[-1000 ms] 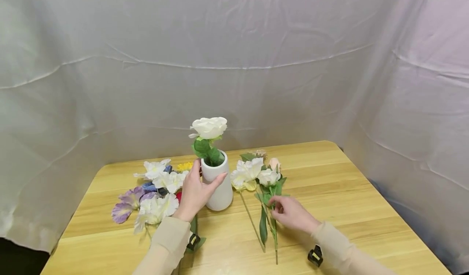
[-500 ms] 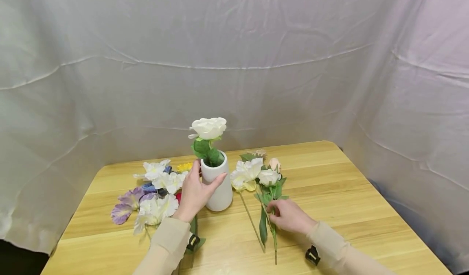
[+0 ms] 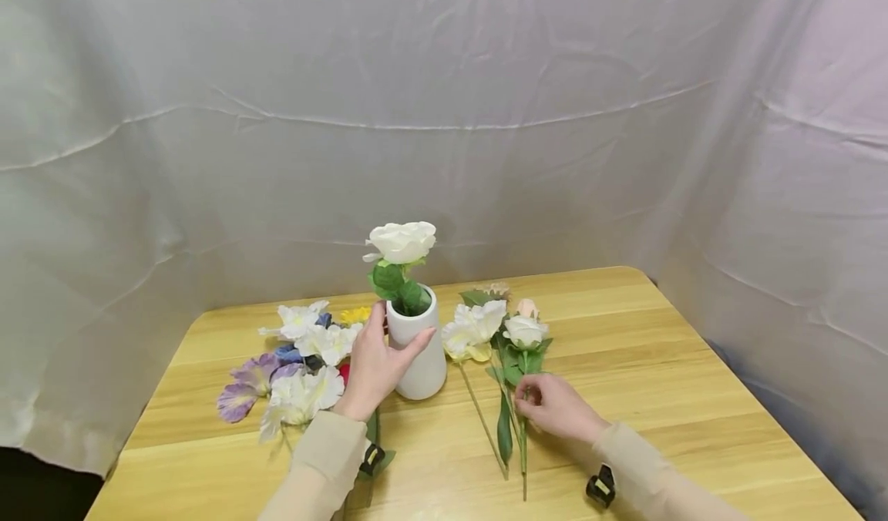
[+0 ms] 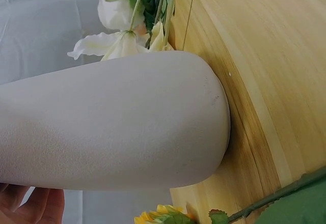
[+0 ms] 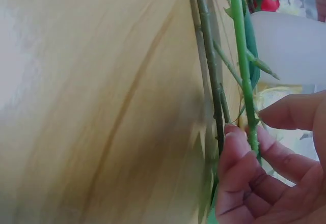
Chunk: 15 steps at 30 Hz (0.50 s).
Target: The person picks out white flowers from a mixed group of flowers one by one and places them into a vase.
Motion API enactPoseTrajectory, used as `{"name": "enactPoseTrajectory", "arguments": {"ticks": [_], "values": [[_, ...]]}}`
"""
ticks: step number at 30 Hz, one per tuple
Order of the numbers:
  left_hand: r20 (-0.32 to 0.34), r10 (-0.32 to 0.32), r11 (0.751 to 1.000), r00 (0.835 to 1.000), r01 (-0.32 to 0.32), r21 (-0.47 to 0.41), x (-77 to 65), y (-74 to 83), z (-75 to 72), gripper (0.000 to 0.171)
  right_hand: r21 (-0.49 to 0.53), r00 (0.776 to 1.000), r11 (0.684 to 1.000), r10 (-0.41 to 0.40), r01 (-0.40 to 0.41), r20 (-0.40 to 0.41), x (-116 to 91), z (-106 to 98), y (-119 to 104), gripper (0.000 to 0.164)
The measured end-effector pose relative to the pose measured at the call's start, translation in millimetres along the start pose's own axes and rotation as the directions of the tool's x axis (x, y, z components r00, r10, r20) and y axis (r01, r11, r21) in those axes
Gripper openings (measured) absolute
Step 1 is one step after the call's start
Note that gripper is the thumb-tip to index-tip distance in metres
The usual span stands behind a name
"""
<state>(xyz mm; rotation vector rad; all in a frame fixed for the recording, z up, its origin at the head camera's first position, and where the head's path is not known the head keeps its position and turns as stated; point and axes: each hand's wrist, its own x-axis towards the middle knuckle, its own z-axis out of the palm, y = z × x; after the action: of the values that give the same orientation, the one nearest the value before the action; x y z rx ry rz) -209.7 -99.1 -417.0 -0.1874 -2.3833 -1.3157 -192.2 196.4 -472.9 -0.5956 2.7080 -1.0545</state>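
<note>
My left hand (image 3: 378, 371) holds a white vase (image 3: 422, 367) upright on the table, its thumb across the front near the rim. In the vase stands a white rose (image 3: 401, 243) with green leaves. The left wrist view shows mostly the vase's side (image 4: 117, 122), with fingertips at its upper end. To the right, my right hand (image 3: 558, 409) pinches the green stem (image 5: 242, 51) of another white rose (image 3: 525, 332) between thumb and fingers. A darker stem (image 5: 208, 56) lies beside it. White-and-yellow iris (image 3: 475, 328) and a pale pink bud (image 3: 527, 307) lie close by.
Left of the vase lies a pile of artificial flowers: white irises (image 3: 301, 398), a purple iris (image 3: 239, 401), something blue (image 3: 287, 354) and a yellow bloom (image 3: 355, 315). The wooden table (image 3: 645, 382) ends at a grey cloth backdrop (image 3: 444, 174).
The right hand's fingers have closed on the rose stem, and that rose's head has shifted slightly right, away from the iris. The left hand keeps its hold on the vase.
</note>
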Motion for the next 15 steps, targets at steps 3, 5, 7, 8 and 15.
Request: {"name": "enactPoseTrajectory", "arguments": {"ticks": [3,5,7,8,15], "values": [[-0.007,0.008,1.000,1.000,-0.008,-0.001,-0.1,-1.0,2.6,0.066,0.078,1.000,0.997,0.004,-0.004,0.001,1.0,-2.8,4.1,0.006],[-0.013,0.015,1.000,1.000,-0.015,0.001,0.2,-1.6,4.7,0.067,0.117,1.000,0.993,-0.001,0.003,-0.015,1.5,-4.9,6.4,0.006],[-0.017,0.019,1.000,1.000,-0.019,0.003,0.3,-1.8,6.2,0.068,0.139,0.999,0.990,-0.004,0.009,-0.038,2.4,-6.4,8.6,0.006],[-0.021,0.023,1.000,1.000,-0.023,0.006,0.5,-1.7,6.7,0.068,0.146,0.999,0.989,-0.002,0.010,-0.049,2.7,-6.9,9.4,0.006],[-0.047,0.049,0.998,0.998,-0.047,0.051,-0.2,-5.0,3.0,0.070,0.235,0.996,0.972,0.038,-0.018,-0.078,6.9,-1.1,10.0,0.007]]}}
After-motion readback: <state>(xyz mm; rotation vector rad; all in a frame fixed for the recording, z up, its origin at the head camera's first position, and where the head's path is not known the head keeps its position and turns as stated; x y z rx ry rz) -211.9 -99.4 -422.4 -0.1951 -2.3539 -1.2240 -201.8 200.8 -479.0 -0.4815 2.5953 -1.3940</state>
